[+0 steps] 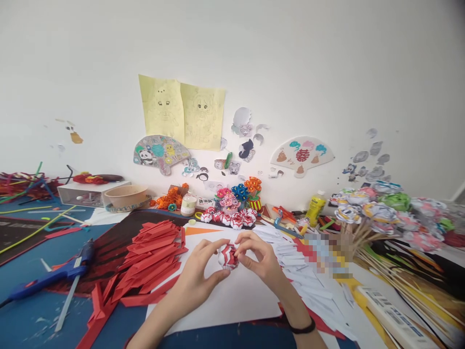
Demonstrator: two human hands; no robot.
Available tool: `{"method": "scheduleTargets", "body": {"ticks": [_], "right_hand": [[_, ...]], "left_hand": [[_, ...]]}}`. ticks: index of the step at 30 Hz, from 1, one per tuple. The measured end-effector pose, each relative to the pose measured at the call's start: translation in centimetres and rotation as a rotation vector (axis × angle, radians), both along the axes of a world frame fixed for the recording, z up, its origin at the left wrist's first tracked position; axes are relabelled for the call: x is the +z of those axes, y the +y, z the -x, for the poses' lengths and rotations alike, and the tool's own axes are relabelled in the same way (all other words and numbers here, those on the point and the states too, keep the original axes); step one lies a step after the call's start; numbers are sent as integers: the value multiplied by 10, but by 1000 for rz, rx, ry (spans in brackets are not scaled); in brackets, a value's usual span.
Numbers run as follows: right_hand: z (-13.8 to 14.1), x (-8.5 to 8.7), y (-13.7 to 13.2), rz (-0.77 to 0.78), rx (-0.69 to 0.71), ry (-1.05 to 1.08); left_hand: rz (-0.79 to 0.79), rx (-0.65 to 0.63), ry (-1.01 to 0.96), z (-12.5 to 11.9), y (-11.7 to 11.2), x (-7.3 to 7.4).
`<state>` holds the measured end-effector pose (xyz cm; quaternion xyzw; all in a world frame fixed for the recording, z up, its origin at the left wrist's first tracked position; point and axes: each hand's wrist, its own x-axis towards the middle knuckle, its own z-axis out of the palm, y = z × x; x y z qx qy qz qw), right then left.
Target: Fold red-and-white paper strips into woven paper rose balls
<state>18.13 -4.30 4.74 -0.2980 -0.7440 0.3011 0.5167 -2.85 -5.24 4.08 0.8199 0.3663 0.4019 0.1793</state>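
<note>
"What's on the left of the desk (121, 324)?"
"A blue glue gun (58, 278), then a pile of folded red strips (154, 257)."
"Next along?"
"The left hand (199, 267) and right hand (260, 258) both pinch a red-and-white paper ball (227, 257), above a white sheet (236, 301)."
"Further right?"
"White paper strips (308, 287), then paper flowers (381, 212) on thin sticks (351, 237)."

Red/wht zigzag paper ball (227, 258), red strips (152, 247), plain wht sheet (232, 300)
</note>
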Motion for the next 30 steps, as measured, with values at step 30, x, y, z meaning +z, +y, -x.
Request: {"method": "scheduleTargets", "body": {"ticks": [30], "right_hand": [[10, -1, -3, 245, 171, 78]], "left_hand": [[309, -168, -192, 7, 4, -6]]}}
